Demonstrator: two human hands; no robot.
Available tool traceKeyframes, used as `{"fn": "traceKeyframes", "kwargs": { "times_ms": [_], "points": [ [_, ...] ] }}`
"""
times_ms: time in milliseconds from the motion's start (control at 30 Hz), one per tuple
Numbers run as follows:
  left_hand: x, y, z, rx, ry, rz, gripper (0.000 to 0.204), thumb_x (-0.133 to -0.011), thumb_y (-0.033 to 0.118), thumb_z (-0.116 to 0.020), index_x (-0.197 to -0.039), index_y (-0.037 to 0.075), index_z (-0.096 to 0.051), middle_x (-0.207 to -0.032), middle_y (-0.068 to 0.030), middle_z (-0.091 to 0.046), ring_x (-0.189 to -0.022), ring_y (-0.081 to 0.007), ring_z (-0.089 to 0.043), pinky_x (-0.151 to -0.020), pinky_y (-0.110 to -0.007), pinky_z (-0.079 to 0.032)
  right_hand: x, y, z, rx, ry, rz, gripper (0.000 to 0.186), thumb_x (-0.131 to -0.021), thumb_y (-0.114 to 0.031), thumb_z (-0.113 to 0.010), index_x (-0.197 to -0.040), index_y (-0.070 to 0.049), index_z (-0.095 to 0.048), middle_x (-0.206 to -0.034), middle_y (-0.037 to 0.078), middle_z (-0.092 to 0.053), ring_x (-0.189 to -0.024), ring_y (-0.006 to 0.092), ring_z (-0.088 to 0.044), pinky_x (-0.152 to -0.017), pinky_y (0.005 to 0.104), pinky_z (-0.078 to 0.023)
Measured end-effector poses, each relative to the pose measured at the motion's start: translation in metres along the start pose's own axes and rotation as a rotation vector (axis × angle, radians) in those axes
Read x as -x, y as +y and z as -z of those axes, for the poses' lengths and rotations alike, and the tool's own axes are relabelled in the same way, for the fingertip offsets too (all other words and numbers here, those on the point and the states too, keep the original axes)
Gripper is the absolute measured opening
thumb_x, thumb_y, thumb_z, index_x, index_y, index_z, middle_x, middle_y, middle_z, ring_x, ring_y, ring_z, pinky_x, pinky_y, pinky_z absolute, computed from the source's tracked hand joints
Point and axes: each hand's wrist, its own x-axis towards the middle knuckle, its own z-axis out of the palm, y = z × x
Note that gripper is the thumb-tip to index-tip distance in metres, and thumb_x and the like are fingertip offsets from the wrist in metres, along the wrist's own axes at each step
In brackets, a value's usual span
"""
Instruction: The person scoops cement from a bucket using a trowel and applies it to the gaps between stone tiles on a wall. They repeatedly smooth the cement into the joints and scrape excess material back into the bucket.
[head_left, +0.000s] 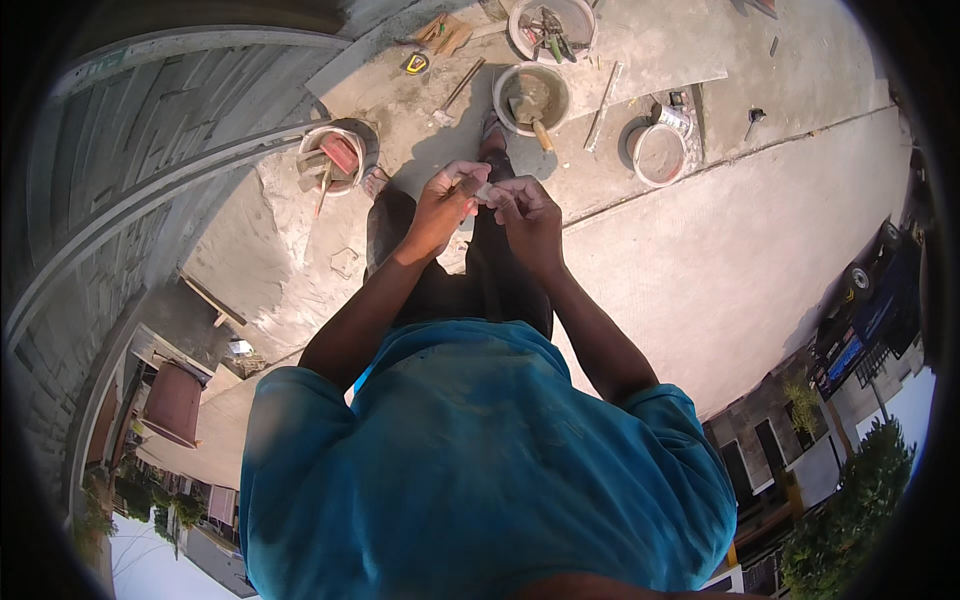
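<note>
Fingers of both hands met on a small grey piece (483, 190), too small and too covered to name, held out in front of the body near the picture's centre, slightly toward twelve o'clock. The left hand (443, 208) pinched it from the nine o'clock side and the right hand (527, 215) from the three o'clock side, fingertips pressed together on it and touching each other. Both forearms rose from a blue shirt (480, 470) that filled the six o'clock part of the view. Below the hands stood dark trouser legs (455, 280) and sandalled feet on a concrete floor (720, 250). Just beyond the hands, at twelve o'clock, sat a bucket (531, 96) of grey mortar with a trowel (530, 115) stuck in it. Farther toward twelve stood a white bowl (552, 25) of hand tools. At one o'clock lay a white pail (658, 152) with a little sand, and at ten o'clock a pail (332, 158) holding red bricks. A yellow tape measure (416, 63) lay at eleven o'clock. A grey block wall (130, 180) curved along the nine o'clock edge.
</note>
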Motion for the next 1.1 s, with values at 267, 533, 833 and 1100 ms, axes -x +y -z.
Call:
{"fn": "traceKeyframes", "kwargs": {
  "times_ms": [267,533,833,1100],
  "points": [
    [-0.238,-0.123,0.015,0.129,0.152,0.161,0.06,-0.107,0.03,-0.051,-0.157,0.011,-0.023,-0.136,-0.0118,-0.052,-0.094,-0.0155,-0.063,-0.079,-0.033,-0.051,-0.221,0.111,0.052,-0.021,-0.131,0.034,0.034,-0.092,-0.007,-0.072,-0.123,-0.004,-0.058,-0.109,0.009,-0.068,-0.097,0.017,-0.068,-0.086,0.0331,-0.055],
    [-0.455,-0.118,0.033,0.309,0.013,0.23,0.065,-0.106,0.033,-0.05,-0.157,0.005,-0.02,-0.146,-0.0189,-0.047,-0.121,-0.0348,-0.062,-0.099,-0.043,-0.051,-0.481,0.185,0.116,-0.274,0.183,-0.005,0.034,-0.094,-0.014,-0.072,-0.119,0.001,-0.055,-0.099,0.012,-0.07,-0.08,0.0157,-0.07,-0.07,0.0282,-0.061],
    [-0.467,-0.229,0.174,-0.02,0.315,0.354,0.051,-0.103,0.036,-0.05,-0.143,0.004,-0.047,-0.131,-0.0141,-0.061,-0.109,-0.0276,-0.066,-0.093,-0.042,-0.049,-0.633,0.238,0.155,0.392,0.693,0.031,0.034,-0.089,-0.024,-0.066,-0.096,0.009,-0.07,-0.088,0.023,-0.073,-0.08,0.0328,-0.07,-0.077,0.046,-0.053],
    [-0.427,-0.283,0.213,0.041,0.392,0.424,0.049,-0.101,0.036,-0.055,-0.139,0.006,-0.052,-0.128,-0.0122,-0.063,-0.104,-0.0261,-0.066,-0.09,-0.04,-0.05,-0.675,0.313,0.13,1.499,0.349,0.326,0.026,-0.093,-0.018,-0.057,-0.097,0.001,-0.073,-0.098,0.024,-0.073,-0.088,0.0386,-0.072,-0.077,0.0469,-0.057]
  ]
}}
